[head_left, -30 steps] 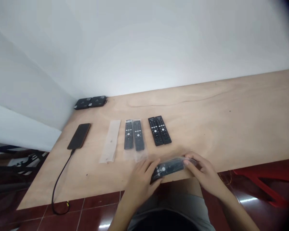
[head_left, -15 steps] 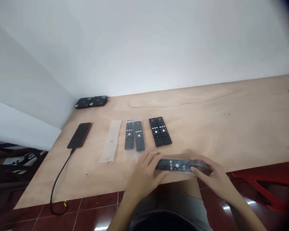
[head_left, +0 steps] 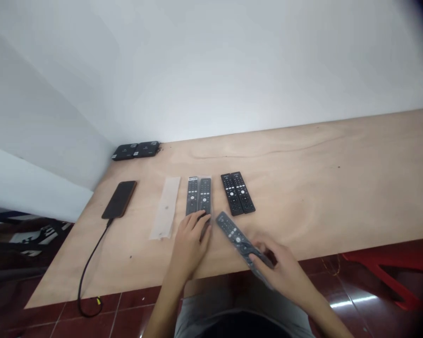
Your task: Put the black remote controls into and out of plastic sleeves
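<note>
My right hand point(head_left: 280, 270) grips the near end of a black remote in a clear plastic sleeve point(head_left: 238, 237), which points away and to the left over the table's front edge. My left hand point(head_left: 190, 239) reaches forward with fingers stretched out, its fingertips on the near end of two bagged remotes point(head_left: 199, 197) lying side by side. To their right lie two bare black remotes point(head_left: 238, 192). An empty clear sleeve point(head_left: 166, 206) lies to their left.
On the plywood table point(head_left: 338, 188) a dark phone point(head_left: 120, 199) lies at the left with a black cable point(head_left: 88, 267) running off the front edge. Two small black boxes point(head_left: 137, 150) sit against the white wall. A red frame point(head_left: 391, 277) stands on the tiled floor at right.
My left hand let go of the sleeved remote and reached forward to the two bagged remotes. My right hand swung the sleeved remote from crosswise to pointing away and left.
</note>
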The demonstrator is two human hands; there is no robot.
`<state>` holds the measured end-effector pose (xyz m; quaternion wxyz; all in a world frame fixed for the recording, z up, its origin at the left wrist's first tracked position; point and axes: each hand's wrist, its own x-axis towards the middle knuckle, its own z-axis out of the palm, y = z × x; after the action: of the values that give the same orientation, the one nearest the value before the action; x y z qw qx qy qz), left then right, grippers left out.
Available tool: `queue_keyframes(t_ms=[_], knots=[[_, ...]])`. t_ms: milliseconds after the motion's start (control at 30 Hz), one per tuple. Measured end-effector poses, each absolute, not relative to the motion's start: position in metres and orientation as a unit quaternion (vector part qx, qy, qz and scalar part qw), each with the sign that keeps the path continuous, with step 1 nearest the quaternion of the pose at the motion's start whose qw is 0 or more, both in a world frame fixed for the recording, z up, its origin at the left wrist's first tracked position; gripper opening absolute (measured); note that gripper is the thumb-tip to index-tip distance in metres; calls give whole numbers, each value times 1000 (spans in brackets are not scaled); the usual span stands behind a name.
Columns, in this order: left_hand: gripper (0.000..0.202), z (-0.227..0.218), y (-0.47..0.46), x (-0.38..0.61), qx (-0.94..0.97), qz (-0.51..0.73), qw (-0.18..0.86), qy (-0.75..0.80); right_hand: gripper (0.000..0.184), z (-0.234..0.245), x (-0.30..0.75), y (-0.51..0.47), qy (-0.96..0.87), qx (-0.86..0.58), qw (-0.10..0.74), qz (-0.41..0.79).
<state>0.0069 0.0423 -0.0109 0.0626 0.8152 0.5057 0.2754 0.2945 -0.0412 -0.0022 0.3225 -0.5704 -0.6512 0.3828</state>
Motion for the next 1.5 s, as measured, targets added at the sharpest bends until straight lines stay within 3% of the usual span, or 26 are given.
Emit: queue_keyframes(t_ms=[400,633,767,933,1200,1367,1500], knots=[[32,-12,36,8,811,279,75,508,19,-17,228,34,-725,-583,305,204],[37,-6,30,7,833,268,100,474,19,-9,257,21,-792,-466,347,186],[38,-6,31,8,845,245,102,464,30,-10,259,20,-827,-444,307,157],[56,-5,31,8,843,241,115,467,43,-18,237,32,-825,-482,272,113],[41,-6,30,9,847,236,82,469,44,-27,234,38,-776,-552,302,48],[37,-6,31,8,840,256,85,470,23,-25,261,14,-793,-503,329,103],[33,-6,29,6,833,294,90,459,20,-22,298,-15,-793,-459,344,203]])
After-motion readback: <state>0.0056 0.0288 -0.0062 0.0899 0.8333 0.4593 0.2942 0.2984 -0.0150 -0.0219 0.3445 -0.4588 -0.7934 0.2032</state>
